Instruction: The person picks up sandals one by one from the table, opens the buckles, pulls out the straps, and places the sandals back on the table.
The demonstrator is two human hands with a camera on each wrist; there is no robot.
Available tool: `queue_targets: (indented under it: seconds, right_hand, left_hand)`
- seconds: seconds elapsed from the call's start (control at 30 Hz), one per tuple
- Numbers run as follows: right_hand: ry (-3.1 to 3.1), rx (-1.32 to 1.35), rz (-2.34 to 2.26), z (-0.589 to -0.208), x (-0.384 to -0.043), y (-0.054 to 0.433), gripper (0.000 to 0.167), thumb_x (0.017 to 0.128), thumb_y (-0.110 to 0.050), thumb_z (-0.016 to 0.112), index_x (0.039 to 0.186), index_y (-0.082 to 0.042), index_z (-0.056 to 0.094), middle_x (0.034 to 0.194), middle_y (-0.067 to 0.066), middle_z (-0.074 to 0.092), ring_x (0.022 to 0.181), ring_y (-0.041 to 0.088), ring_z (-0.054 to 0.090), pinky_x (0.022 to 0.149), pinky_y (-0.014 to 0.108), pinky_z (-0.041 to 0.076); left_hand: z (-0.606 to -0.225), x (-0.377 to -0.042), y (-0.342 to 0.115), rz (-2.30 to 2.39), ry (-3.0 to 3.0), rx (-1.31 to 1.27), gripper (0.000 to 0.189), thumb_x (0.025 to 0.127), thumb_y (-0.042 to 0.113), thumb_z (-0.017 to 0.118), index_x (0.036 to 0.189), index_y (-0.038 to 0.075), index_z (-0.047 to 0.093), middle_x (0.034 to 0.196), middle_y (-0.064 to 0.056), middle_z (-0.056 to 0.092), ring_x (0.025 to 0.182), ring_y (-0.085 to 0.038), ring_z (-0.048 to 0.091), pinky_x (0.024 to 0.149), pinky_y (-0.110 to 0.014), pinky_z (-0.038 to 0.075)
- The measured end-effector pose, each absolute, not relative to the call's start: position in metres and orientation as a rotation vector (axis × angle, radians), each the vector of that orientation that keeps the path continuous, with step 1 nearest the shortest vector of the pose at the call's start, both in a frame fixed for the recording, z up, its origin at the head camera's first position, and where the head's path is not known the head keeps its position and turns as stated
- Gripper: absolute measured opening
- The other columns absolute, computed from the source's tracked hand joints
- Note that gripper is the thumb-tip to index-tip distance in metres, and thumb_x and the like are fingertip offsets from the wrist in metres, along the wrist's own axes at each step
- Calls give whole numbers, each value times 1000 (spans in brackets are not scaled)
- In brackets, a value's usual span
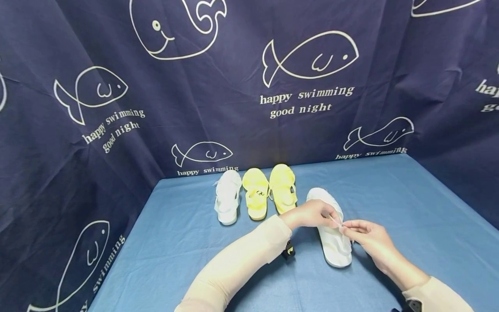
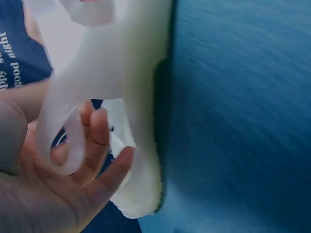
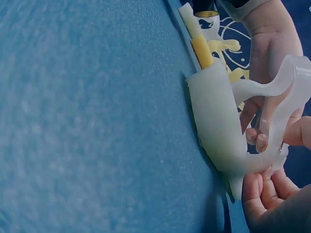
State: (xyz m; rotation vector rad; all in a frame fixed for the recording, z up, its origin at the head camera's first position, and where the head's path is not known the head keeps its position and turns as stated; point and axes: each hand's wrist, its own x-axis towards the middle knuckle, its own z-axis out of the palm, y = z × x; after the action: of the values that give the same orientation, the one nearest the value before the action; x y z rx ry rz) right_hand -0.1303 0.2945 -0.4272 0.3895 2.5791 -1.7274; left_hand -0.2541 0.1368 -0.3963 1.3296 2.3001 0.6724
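Note:
A white sandal (image 1: 336,250) lies sole down on the blue cloth, with both hands at its strap. From the left side my left hand (image 1: 316,212) reaches over the sandal and pinches the thin strap. The strap (image 2: 60,87) loops across that hand's fingers in the left wrist view. My right hand (image 1: 368,237), on the sandal's right side, grips the strap end between thumb and fingers. In the right wrist view the right thumb and fingertips press on the strap's end, and the left hand (image 3: 267,58) shows behind it. The exact fastening point is partly covered by fingers.
Left of the hands, another white sandal (image 1: 227,197) and two yellow sandals, one in the middle (image 1: 255,190) and one beside it (image 1: 281,182), stand in a row near the back edge. A dark blue curtain (image 1: 241,86) with fish prints hangs behind the blue-covered table (image 1: 171,242).

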Motion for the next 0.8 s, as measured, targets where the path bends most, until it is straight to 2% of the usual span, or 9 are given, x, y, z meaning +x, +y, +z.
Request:
queue_targets:
  seconds: [0.13, 0.23, 0.53, 0.8]
  right_hand:
    - [2633, 434, -1636, -424, -131, 292, 57, 85, -45, 72, 121, -1, 64, 94, -9, 73, 82, -6, 57, 72, 21, 50]
    - [2687, 441, -1593, -424, -130, 291, 56, 85, -48, 72, 118, -3, 67, 99, -4, 74, 82, -8, 56, 72, 20, 50]
    - [2754, 410, -1573, -427, -129, 291, 53, 87, -47, 68, 117, -4, 69, 104, -1, 74, 85, -15, 52, 74, 15, 46]
    - [2776, 399, -1562, -428, -127, 293, 53, 89, -47, 67, 118, -3, 69, 113, 8, 72, 87, -19, 48, 74, 12, 44]
  left_hand:
    - [-396, -254, 134, 740, 2317, 1296, 15, 90, 27, 70, 98, 16, 76, 93, 12, 73, 81, 10, 56, 72, -3, 43]
    - [-395, -254, 133, 795, 2305, 1260, 15, 89, 28, 70, 96, 16, 76, 89, 12, 73, 79, 9, 56, 72, -5, 44]
    - [-399, -252, 134, 828, 2350, 1182, 13, 89, 26, 71, 95, 16, 77, 92, 11, 73, 81, 8, 56, 72, -5, 43]
    - [-403, -250, 138, 935, 2317, 1035, 14, 87, 25, 73, 96, 15, 78, 89, 11, 73, 79, 7, 55, 72, -7, 45]
